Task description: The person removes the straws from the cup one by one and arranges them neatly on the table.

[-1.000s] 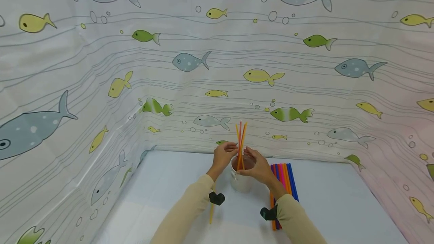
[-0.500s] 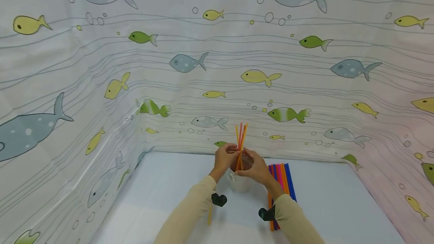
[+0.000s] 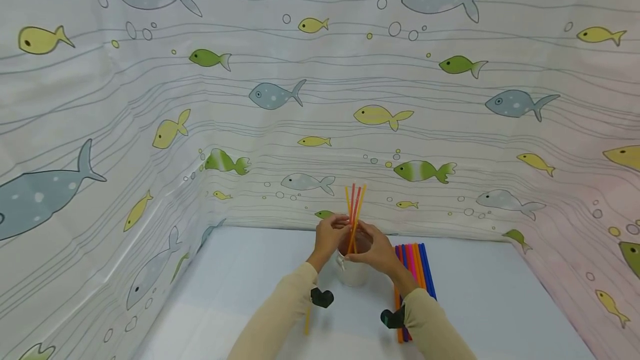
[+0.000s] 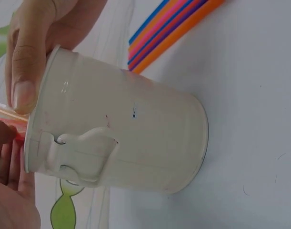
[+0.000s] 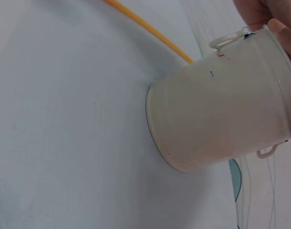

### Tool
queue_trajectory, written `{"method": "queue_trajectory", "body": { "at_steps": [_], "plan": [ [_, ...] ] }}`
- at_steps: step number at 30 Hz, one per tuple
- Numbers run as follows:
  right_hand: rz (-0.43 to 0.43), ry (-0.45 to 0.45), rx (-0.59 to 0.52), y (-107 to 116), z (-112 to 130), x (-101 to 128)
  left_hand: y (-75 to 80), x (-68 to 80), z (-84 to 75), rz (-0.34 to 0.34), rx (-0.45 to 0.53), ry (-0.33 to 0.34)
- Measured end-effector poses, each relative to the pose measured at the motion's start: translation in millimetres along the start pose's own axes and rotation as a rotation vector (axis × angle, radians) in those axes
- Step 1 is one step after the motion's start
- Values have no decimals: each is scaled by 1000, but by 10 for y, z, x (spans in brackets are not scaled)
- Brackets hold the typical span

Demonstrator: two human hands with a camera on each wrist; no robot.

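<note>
A small white bucket with little side loops stands upright on the table. Several yellow, orange and red straws lean out of its mouth, their lower ends inside. My left hand pinches at the straws just above the rim, on the left. At the right, my right hand curls over the rim, thumb in front and fingers behind. The left wrist view shows the right thumb at the rim beside a straw, and the left fingers near something red. How many straws are held is hidden.
Right of the bucket lies a row of blue, pink, purple and orange straws, partly under the right forearm. A yellow straw lies on the white table to the left. Fish-patterned cloth encloses the back and sides.
The red straws spread slightly apart at the top, and two now show separately. Both hands stay at the bucket's mouth with small finger shifts. The head view has tilted slightly.
</note>
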State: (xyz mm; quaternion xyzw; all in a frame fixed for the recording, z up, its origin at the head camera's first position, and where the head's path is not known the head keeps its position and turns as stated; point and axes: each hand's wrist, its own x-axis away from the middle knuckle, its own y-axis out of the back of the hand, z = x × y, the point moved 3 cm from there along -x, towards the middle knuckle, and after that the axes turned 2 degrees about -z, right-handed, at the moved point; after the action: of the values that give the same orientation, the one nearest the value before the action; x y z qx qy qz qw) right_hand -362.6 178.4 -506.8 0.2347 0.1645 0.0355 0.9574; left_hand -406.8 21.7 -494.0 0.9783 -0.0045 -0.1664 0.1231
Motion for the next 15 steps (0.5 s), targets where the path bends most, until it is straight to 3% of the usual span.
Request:
{"method": "queue_trajectory", "body": {
  "at_steps": [9, 15],
  "plan": [
    [10, -21, -21, -13, 14, -3, 28, -17, 40, -11, -26, 21],
    [8, -43, -27, 0, 25, 3, 67, -50, -10, -6, -14, -41]
  ]
}}
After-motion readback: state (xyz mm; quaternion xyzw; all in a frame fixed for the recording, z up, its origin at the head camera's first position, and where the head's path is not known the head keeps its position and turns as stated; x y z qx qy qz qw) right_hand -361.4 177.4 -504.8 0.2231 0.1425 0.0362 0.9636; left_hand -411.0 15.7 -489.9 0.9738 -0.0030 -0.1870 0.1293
